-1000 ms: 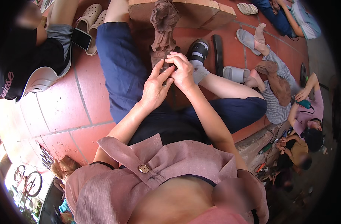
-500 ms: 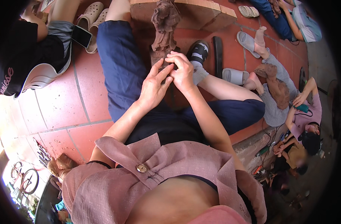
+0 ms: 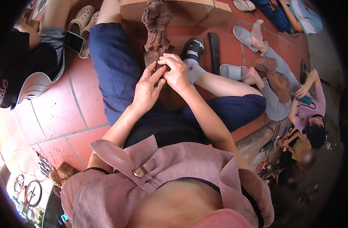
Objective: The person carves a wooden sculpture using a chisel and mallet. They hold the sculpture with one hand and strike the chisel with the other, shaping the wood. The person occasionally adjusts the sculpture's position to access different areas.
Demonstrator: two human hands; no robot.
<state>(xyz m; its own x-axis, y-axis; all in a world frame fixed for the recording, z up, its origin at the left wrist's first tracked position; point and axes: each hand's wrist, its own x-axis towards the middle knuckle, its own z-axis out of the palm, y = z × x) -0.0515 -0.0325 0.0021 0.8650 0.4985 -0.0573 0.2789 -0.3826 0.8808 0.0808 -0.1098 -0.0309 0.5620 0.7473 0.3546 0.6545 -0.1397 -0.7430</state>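
A carved reddish-brown figure with a blocky base stands upright between my legs, its folds and rough surface showing. At the near edge of its base, my left hand reaches forward with fingers stretched out and thumb apart, fingertips against or close to the base. My right hand lies beside it, fingers bent and closed together at the same edge. Whatever the right fingers pinch, if anything, is hidden beneath them. Fingertips of both hands nearly meet.
Behind the figure is a low brick-coloured ledge. A seated person with a phone on the thigh is at left, near beige clogs. At right, another person holds a green tool by a brown carving. Red tiles cover the floor.
The whole view has shifted slightly, so everything sits a little farther left. Both hands keep nearly the same pose at the figure's base.
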